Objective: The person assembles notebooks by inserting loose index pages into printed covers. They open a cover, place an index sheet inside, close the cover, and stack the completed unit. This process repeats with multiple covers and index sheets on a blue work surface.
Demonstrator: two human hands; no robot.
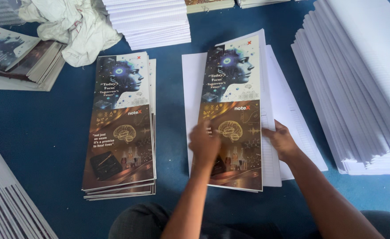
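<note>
My left hand (205,144) lies flat and open on the printed cover (231,116), with the fingers spread a little and pressing down near the lower middle of it. It is not closed around anything; the grip is just a flat palm on top. My right hand (282,140) is at the right edge of the same cover, where the white sheets (288,110) under it stick out. Its fingers curl over that edge and touch the paper, but I cannot tell if they pinch it or only rest there. The cover is long and dark, with a blue face picture at the top and a gold brain picture lower down. It sits on the pile of white sheets, right between my two hands, on the blue table (44,132). Both my arms reach forward from the bottom of the view, the left one almost straight up the picture and the right one slanting in from the lower right. To the left, well apart from my hands, lies a stack of covers (120,128) of the same kind. A big pile of white paper (358,84) stands at the far right, and a crumpled white cloth (71,26) lies at the top left.
</note>
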